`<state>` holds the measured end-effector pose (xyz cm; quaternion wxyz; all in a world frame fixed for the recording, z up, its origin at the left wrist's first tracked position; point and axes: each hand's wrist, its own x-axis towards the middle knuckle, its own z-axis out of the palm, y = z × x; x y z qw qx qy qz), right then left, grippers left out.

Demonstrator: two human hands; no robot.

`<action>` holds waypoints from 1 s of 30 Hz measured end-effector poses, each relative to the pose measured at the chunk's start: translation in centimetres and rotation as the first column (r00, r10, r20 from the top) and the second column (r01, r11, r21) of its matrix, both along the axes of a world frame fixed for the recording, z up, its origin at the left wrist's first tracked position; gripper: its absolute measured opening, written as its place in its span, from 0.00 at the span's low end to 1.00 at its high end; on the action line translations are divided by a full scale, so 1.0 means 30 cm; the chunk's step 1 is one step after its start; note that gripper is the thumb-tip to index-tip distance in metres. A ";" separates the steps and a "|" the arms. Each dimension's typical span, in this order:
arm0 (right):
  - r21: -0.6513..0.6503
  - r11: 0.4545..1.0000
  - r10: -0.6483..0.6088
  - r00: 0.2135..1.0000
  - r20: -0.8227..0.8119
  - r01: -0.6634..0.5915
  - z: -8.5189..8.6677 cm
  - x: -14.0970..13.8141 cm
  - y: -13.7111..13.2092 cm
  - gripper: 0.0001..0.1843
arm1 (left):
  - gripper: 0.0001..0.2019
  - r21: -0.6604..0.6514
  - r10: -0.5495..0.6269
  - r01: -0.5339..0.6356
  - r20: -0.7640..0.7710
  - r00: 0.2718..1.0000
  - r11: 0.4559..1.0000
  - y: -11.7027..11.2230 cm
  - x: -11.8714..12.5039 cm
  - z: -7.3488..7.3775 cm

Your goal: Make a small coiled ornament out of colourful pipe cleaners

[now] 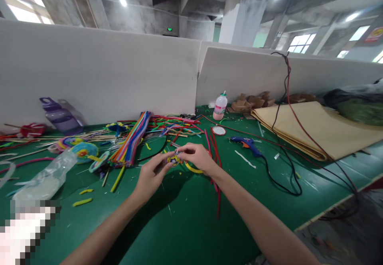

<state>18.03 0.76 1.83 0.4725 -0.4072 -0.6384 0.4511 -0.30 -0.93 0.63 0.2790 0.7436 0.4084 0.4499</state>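
Above the middle of the green table, my left hand pinches the left side of a small yellow and purple pipe-cleaner piece. My right hand is closed at the piece's upper right, its fingertips pressed to the edge. A yellow pipe cleaner curves out below my right hand. Red pipe cleaners lie on the table just beyond my right wrist. To the left of my hands rests a thick bundle of multicoloured pipe cleaners.
A blue glue gun with a black cord lies at right, near folded tan sheets. A pink-labelled bottle and a purple bottle stand by the white partition. Finished pipe-cleaner pieces and a plastic bag sit left.
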 end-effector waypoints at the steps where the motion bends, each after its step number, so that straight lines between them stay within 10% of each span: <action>1: -0.010 1.000 0.016 1.000 -0.014 -0.016 -0.003 0.001 0.002 0.12 | 0.16 0.001 0.005 -0.005 0.001 1.000 1.000 0.000 0.000 -0.002; 30: 0.014 0.988 0.154 0.987 0.035 -0.154 -0.005 0.041 0.018 0.05 | 0.16 0.172 -0.088 0.129 -0.226 0.970 0.977 0.007 -0.005 -0.010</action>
